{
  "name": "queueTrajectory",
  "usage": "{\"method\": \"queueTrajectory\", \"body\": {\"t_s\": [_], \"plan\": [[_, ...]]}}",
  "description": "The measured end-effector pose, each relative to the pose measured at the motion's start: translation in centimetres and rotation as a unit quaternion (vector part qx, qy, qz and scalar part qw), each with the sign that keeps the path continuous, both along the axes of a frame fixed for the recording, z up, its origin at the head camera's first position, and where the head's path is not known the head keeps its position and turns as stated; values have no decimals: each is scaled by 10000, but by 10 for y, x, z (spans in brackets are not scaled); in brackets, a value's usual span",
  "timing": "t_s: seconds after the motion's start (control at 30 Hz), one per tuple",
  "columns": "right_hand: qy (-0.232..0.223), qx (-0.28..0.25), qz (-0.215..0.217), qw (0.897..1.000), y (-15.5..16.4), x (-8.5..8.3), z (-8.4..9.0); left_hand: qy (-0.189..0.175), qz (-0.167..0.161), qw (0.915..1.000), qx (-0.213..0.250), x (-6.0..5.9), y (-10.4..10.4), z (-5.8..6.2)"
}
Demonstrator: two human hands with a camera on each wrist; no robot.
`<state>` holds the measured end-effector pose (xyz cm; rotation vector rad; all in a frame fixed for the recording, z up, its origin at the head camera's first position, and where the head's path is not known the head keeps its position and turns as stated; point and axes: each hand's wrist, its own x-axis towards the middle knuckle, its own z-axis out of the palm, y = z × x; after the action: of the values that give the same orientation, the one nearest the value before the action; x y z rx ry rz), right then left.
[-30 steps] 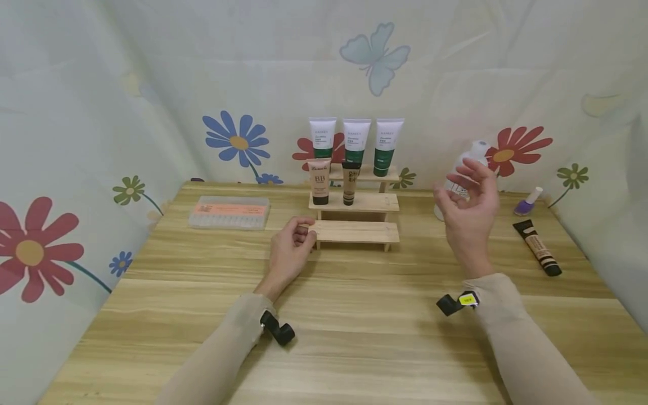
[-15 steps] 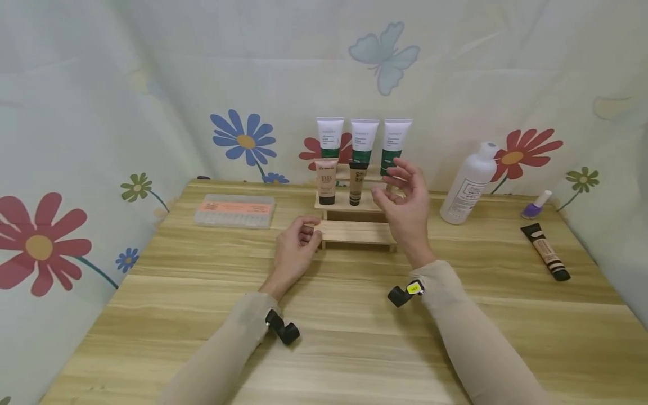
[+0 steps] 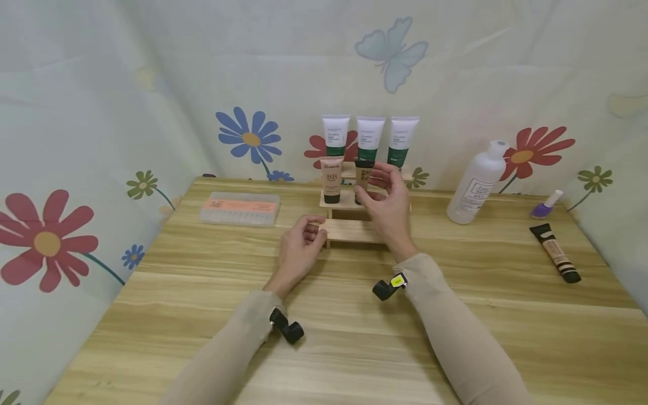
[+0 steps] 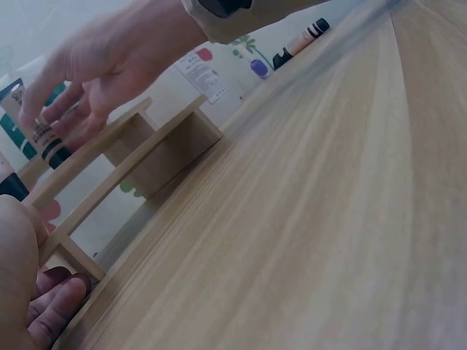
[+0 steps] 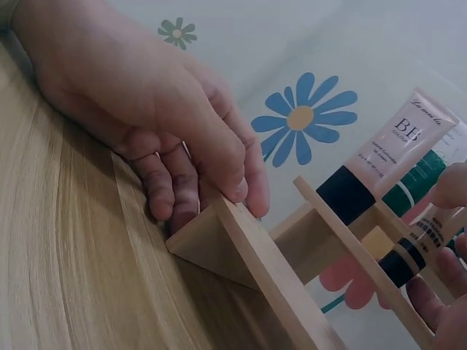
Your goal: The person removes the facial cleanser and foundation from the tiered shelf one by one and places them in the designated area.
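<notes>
From the head view, we are bracing the small three-step wooden rack (image 3: pixel 354 228) with our left hand (image 3: pixel 300 248), fingers curled on the left end of its lowest step, apparently to keep it from sliding. Our right hand (image 3: pixel 387 205) is closing thumb and fingers around the brown-and-black tube (image 3: pixel 362 179) standing on the middle step, just beside the beige BB tube (image 3: pixel 331 179). Three white-and-green tubes (image 3: pixel 368 140) are lined up behind our right hand; a white bottle (image 3: pixel 478 181) and a black-capped tube (image 3: pixel 556 253) are lying well off to its right, a clear box (image 3: pixel 240 208) left of our left hand.

From the left wrist, the right hand (image 4: pixel 109 62) is reaching over the rack (image 4: pixel 128 164).

From the right wrist, the left fingers (image 5: pixel 219 171) are gripping the step's end; nothing is blocking the tube (image 5: pixel 412 248).
</notes>
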<state>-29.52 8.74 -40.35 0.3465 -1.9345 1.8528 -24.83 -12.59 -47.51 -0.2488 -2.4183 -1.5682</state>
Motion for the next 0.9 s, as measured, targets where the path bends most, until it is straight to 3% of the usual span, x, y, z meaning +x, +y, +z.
{"method": "queueTrajectory", "body": {"t_s": [0.4,0.9], "plan": [[22,230,-7,9997,-1,0,2,34,28,10000,47,-1,1,3],[422,-382,-341,9978,30,9,24,-35,-17,10000,45,0,1,1]]}}
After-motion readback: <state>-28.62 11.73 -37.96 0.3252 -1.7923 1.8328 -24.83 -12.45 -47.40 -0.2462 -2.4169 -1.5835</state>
